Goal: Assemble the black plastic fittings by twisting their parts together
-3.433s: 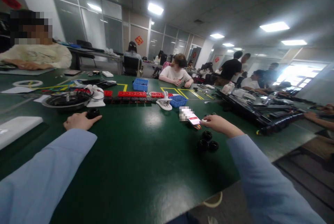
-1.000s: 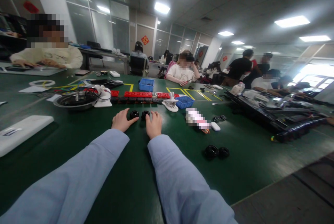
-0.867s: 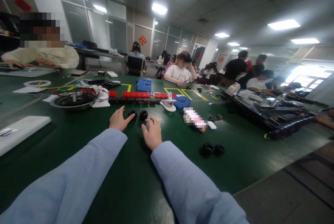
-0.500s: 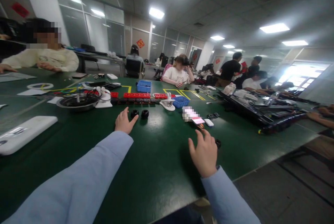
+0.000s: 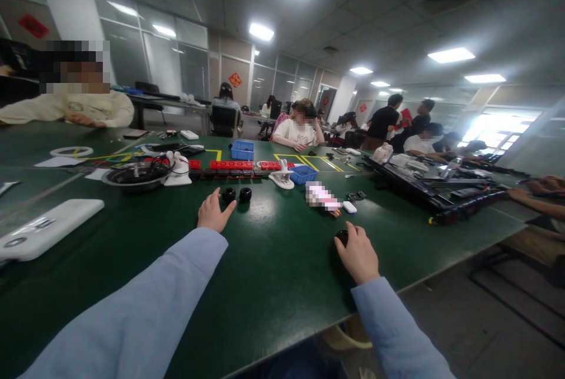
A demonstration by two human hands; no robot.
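My left hand [image 5: 213, 212] rests low over the green table with thumb and fingers apart, holding nothing. Just right of its fingertips sit a black wheel-like piece [image 5: 228, 195] and a second black round piece [image 5: 245, 194], side by side. On the right, my right hand [image 5: 359, 254] has its thumb and fingers curled around a small black wheel [image 5: 341, 237], which shows only partly between them. Beyond that hand lie a small white case [image 5: 349, 207] and a blurred-out pink-and-white item [image 5: 323, 196].
Across the middle stand a red slotted strip [image 5: 232, 165], a white stand [image 5: 281, 176], blue bins [image 5: 303, 173] and a metal bowl [image 5: 135, 178] with cables. A white device [image 5: 50, 229] lies left; black framed equipment [image 5: 424, 188] lies right. Several people sit around.
My right hand has moved slightly right and forward, and its fingers have closed around a black wheel. My left hand stays open beside the two black pieces. The view has shifted slightly.
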